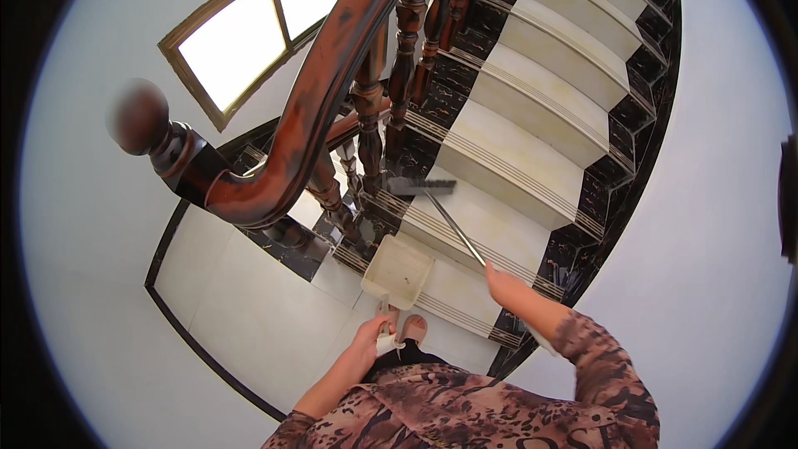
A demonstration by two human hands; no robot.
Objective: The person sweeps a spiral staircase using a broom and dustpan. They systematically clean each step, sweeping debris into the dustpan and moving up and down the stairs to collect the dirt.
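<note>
My left hand [369, 338] grips the handle of a cream plastic dustpan [396, 265], whose pan lies over the lowest step beside the dark stone border. A few dark bits of debris sit in the pan. In my right hand [506, 285] is the metal stick [456, 229] of a broom. The broom's grey bristle head [424, 186] is on a higher tread, reaching from the black marbled border onto the pale tile. It looks slightly blurred at its left end.
Pale tiled steps [499, 156] with grooved nosings climb toward the upper right. A polished wooden handrail [312, 93] with turned balusters [370, 118] and a ball-topped newel post [144, 113] stands on the left. Behind it is a bright window [237, 43]. A white wall [717, 212] borders the right.
</note>
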